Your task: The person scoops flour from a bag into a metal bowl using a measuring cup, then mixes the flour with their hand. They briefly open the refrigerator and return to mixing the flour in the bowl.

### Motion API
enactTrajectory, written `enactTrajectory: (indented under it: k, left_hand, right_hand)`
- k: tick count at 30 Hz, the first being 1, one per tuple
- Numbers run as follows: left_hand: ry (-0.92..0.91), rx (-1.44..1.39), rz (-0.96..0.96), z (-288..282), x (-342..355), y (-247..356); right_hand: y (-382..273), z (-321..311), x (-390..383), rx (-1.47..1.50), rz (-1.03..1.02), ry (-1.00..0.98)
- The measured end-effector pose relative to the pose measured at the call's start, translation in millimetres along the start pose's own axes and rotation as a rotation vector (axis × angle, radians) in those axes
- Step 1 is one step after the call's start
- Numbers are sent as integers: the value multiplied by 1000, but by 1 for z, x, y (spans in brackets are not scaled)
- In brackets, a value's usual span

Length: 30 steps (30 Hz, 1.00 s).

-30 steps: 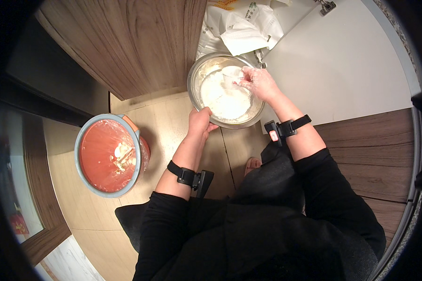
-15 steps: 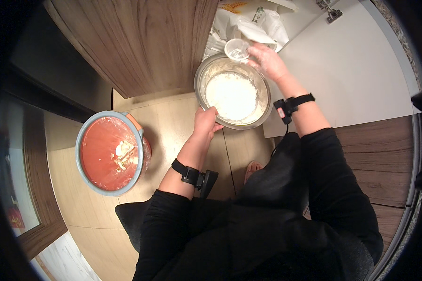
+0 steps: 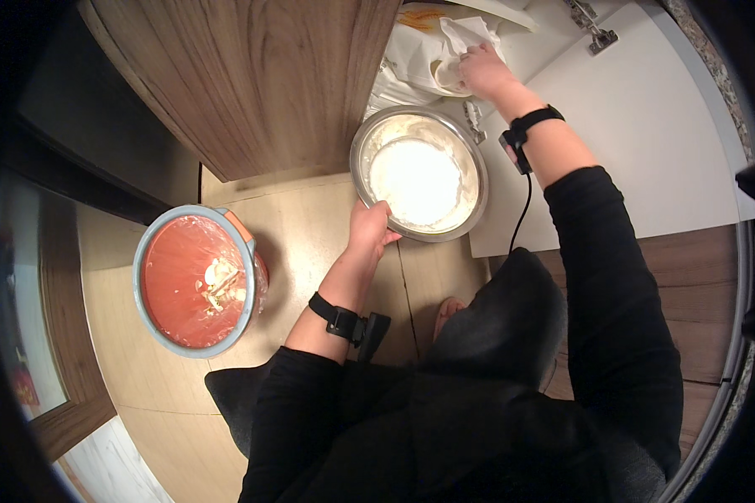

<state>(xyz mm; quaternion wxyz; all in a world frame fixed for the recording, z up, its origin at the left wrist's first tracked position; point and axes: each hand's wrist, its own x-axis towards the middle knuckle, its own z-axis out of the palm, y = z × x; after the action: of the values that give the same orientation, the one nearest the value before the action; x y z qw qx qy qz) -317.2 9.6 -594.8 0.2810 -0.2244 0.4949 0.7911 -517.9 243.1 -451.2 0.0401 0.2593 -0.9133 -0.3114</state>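
Note:
My left hand (image 3: 372, 225) grips the near-left rim of a steel mixing bowl (image 3: 481, 189), thumb over the edge and fingers beneath. The bowl is tilted slightly and holds white flour (image 3: 415, 180). My right hand (image 3: 485, 72) is at the mouth of a white flour bag (image 3: 419, 52) inside the open cabinet. Its fingers are closed round a small clear plastic cup (image 3: 450, 75), partly hidden by the hand and the bag's folds.
On the floor to the left stands a red bin with a grey-blue rim (image 3: 147, 314), plastic-lined, with food scraps inside. A white cabinet door (image 3: 621, 142) hangs open on the right. A wood-grain cabinet front (image 3: 252, 84) rises at the upper left.
My right hand has moved from above the bowl up to the flour bag, taking the cup with it. The bowl, still in my left hand, sits slightly lower in view.

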Motion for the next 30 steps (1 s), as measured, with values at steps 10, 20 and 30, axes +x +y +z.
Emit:
enactTrajectory:
  k: [10, 20, 30]
  left_hand:
    - [36, -58, -33, -3, 1, -10]
    - [190, 52, -137, -4, 2, -11]
    - [189, 40, -148, -10, 0, -14]
  right_hand:
    - [-24, 46, 58, -185, 116, -44]
    - [-21, 97, 114, -102, 126, 87]
    - [-24, 127, 146, 298, 20, -48]
